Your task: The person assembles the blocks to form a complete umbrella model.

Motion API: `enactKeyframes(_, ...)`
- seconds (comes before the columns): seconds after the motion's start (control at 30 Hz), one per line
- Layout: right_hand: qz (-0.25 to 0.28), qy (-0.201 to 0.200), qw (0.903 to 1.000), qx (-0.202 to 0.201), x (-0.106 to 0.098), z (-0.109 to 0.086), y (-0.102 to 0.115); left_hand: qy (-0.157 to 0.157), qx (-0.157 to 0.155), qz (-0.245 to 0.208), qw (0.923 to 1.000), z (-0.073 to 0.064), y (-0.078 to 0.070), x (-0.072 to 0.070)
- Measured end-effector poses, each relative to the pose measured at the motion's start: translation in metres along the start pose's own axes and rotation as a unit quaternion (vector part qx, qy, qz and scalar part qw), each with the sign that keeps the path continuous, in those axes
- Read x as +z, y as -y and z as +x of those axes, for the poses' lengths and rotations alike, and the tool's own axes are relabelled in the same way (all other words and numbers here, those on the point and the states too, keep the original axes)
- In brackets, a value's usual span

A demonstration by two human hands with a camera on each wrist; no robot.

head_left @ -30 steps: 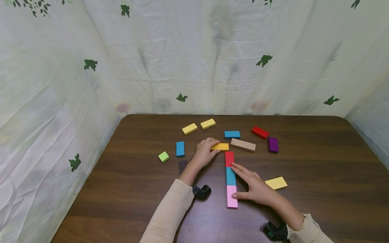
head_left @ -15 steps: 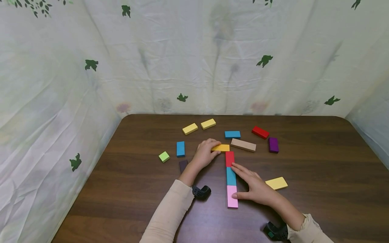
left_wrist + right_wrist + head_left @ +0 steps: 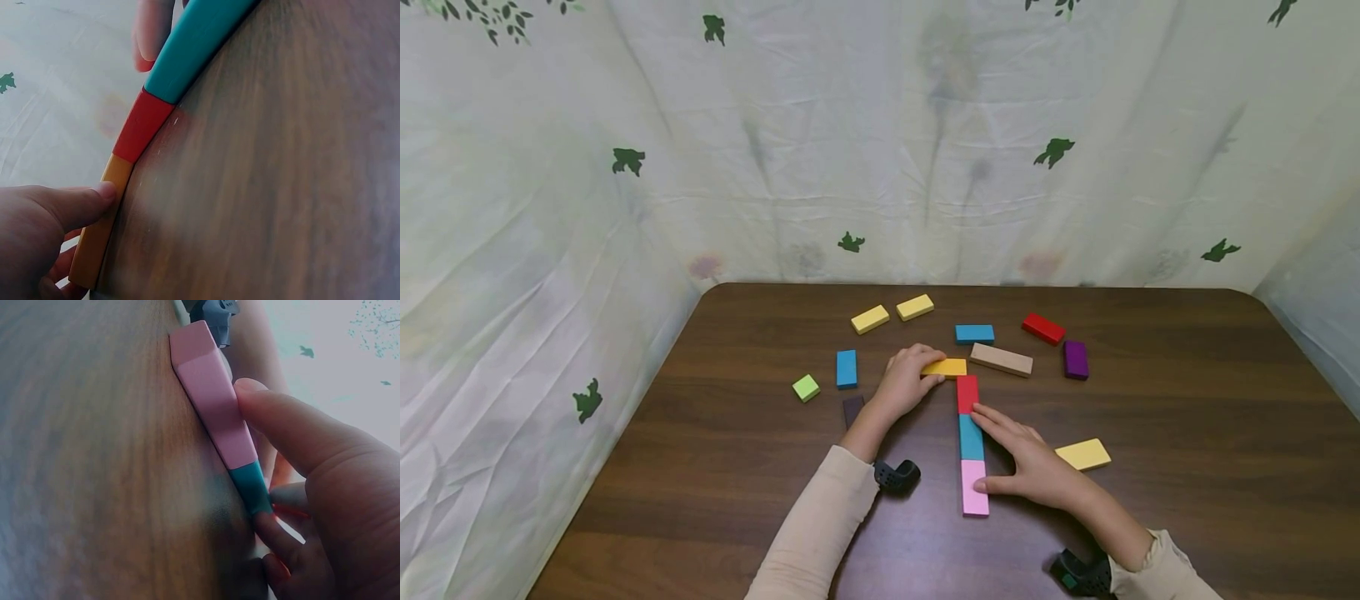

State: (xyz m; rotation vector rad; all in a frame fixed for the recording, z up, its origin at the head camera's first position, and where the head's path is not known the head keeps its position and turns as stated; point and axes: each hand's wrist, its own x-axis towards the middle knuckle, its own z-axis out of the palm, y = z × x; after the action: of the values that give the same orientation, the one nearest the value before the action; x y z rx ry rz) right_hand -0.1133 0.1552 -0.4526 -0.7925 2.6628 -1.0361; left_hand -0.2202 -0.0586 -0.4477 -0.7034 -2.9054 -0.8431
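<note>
Three blocks lie end to end in a line: a pink block nearest me, a teal block and a red block. My left hand pinches an orange-yellow block between thumb and fingers. That block lies crosswise at the far end of the red block; in the left wrist view they meet. My right hand rests along the line's right side with fairly straight fingers. Its thumb touches the pink block, and its fingertips are by the teal and red blocks.
Beyond the line lie a beige block, a blue block, a red block and a purple block. A pale yellow block is beside the right wrist. A dark block and a green block lie left.
My left hand has slid the orange-yellow block slightly toward me and to the right, up to the red block's far end. The right hand has stayed in place.
</note>
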Motion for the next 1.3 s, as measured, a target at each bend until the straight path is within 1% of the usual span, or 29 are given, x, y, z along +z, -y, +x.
enactKeyframes(0.17, 0.0, 0.003, 1.0, -0.001, -0.001, 0.0, 0.0, 0.003, -0.005, 0.002, 1.0, -0.001, -0.001, -0.001)
enactKeyframes(0.5, 0.006, 0.01, 0.9999, -0.004, -0.003, 0.0, 0.001, 0.002, -0.004, 0.015, 0.9999, -0.003, -0.001, -0.003)
enactKeyframes(0.93, 0.008, 0.011, 0.9999, -0.007, -0.003, 0.001, 0.001, 0.012, -0.015, 0.015, 0.9997, -0.002, 0.001, -0.003)
enactKeyframes(1.07, 0.011, 0.01, 0.9999, -0.007, -0.002, 0.001, 0.001, 0.004, -0.004, 0.022, 0.9997, -0.003, 0.0, -0.004)
enactKeyframes(1.2, 0.012, 0.007, 0.9999, -0.005, -0.001, 0.001, 0.0, -0.007, 0.026, 0.044, 0.9987, -0.007, -0.005, -0.006)
enactKeyframes(1.3, 0.011, 0.007, 0.9999, -0.003, -0.001, 0.001, -0.001, -0.005, 0.047, 0.07, 0.9965, -0.011, -0.01, -0.006)
